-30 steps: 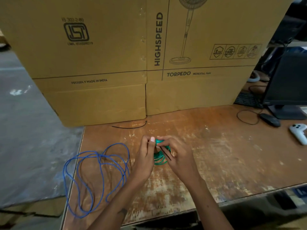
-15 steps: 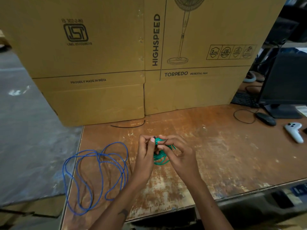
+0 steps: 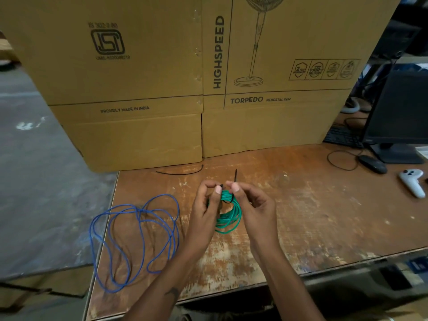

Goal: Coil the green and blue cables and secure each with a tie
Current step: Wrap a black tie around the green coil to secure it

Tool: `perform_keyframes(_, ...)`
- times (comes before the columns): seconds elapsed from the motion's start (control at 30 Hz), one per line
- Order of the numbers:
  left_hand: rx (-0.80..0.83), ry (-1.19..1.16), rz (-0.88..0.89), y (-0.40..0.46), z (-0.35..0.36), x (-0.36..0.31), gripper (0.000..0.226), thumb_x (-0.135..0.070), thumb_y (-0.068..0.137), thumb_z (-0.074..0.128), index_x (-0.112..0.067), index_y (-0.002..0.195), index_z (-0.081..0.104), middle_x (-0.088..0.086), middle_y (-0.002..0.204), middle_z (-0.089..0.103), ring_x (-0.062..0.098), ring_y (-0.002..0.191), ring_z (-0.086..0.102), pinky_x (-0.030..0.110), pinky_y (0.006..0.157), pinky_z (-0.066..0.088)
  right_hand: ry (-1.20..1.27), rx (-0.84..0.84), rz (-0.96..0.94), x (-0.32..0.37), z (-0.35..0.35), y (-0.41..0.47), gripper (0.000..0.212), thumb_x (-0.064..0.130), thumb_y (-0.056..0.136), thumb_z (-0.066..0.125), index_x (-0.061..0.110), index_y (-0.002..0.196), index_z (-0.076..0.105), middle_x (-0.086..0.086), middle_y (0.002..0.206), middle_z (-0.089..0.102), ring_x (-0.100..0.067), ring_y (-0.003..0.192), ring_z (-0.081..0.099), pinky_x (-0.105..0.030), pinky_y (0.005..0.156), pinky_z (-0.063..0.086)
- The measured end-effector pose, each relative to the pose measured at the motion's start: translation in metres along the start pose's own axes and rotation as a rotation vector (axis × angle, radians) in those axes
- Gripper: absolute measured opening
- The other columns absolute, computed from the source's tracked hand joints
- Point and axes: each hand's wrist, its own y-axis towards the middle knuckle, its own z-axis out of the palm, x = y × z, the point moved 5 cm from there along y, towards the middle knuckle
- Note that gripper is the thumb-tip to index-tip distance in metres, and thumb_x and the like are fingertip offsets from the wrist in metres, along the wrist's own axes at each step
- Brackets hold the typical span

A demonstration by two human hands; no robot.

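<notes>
Hands meet over the middle of the worktop (image 3: 301, 205): the left hand (image 3: 206, 205) and right hand (image 3: 252, 205) each pinch an end of one black tie (image 3: 235, 176), its free tail pointing up and away, looped round the one green cable (image 3: 228, 216), a tight coil held on edge between them. One blue cable (image 3: 136, 239) sprawls in loose loops at the worktop's left edge, and a second tie (image 3: 180, 172) lies crosswise by the cardboard box (image 3: 139, 77).

A storeroom-like workspace: stacked fan cartons (image 3: 143, 72) behind a worn worktable (image 3: 312, 212).
</notes>
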Motion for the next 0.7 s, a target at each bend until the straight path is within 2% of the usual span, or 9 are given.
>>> perform_keyframes(0.13,-0.038,-0.201,-0.128,-0.003,0.007,0.002,0.014,-0.02,0.108,0.051,-0.009,0.105,0.058,-0.015,0.063,0.053,-0.001,0.054,0.045,0.014,0.053,0.038,-0.037,0.007,0.061,0.003,-0.005,-0.001,0.023,0.018,0.093,0.078,0.024,0.115,0.08,0.001,0.101,0.082,-0.015,0.101,0.076,-0.032,0.089,0.061)
perform_keyframes(0.27,-0.046,-0.317,-0.19,-0.004,0.013,0.006,0.017,-0.029,0.101,0.059,-0.013,0.103,0.063,-0.007,0.056,0.04,0.006,0.05,0.031,0.023,0.05,0.026,-0.21,-0.016,-0.017,0.011,-0.009,-0.006,0.01,0.025,0.093,0.08,0.026,0.102,0.083,0.006,0.096,0.082,-0.011,0.094,0.078,-0.037,0.087,0.062)
perform_keyframes(0.33,-0.048,-0.311,-0.174,-0.004,0.013,0.003,0.014,-0.034,0.098,0.06,-0.021,0.1,0.066,-0.007,0.057,0.041,0.007,0.051,0.031,0.027,0.051,0.024,-0.231,0.003,-0.035,0.013,-0.008,-0.01,0.008,0.025,0.093,0.08,0.026,0.1,0.083,0.005,0.096,0.081,-0.012,0.095,0.078,-0.038,0.088,0.062)
perform_keyframes(0.4,-0.054,-0.274,-0.141,-0.005,0.012,0.0,0.01,-0.028,0.103,0.057,-0.026,0.096,0.065,-0.011,0.062,0.052,0.003,0.053,0.04,0.021,0.05,0.031,-0.16,0.032,-0.01,0.014,-0.008,-0.012,0.015,0.019,0.093,0.08,0.024,0.106,0.082,0.002,0.098,0.082,-0.014,0.098,0.078,-0.037,0.092,0.062)
perform_keyframes(0.5,-0.024,-0.199,-0.107,-0.006,0.01,-0.004,0.01,-0.021,0.108,0.052,-0.019,0.103,0.06,-0.016,0.068,0.059,-0.002,0.055,0.046,0.014,0.054,0.038,-0.11,0.035,0.022,0.015,-0.012,-0.012,0.028,0.016,0.09,0.082,0.029,0.114,0.08,-0.004,0.095,0.08,-0.017,0.096,0.077,-0.035,0.091,0.062)
perform_keyframes(0.6,0.008,-0.185,-0.105,-0.007,0.011,-0.009,0.011,-0.024,0.107,0.054,-0.018,0.102,0.061,-0.015,0.065,0.056,-0.001,0.057,0.046,0.015,0.055,0.039,-0.122,0.024,0.013,0.018,-0.013,-0.015,0.018,0.015,0.091,0.081,0.025,0.106,0.082,0.003,0.1,0.082,-0.015,0.101,0.077,-0.039,0.093,0.061)
perform_keyframes(0.7,-0.012,-0.217,-0.1,-0.009,0.013,-0.012,0.012,-0.028,0.104,0.059,-0.018,0.101,0.063,-0.01,0.071,0.063,0.001,0.062,0.053,0.017,0.058,0.042,-0.115,-0.015,0.016,0.021,-0.011,-0.019,0.013,0.015,0.091,0.081,0.021,0.102,0.083,0.005,0.099,0.082,-0.012,0.1,0.078,-0.033,0.091,0.06)
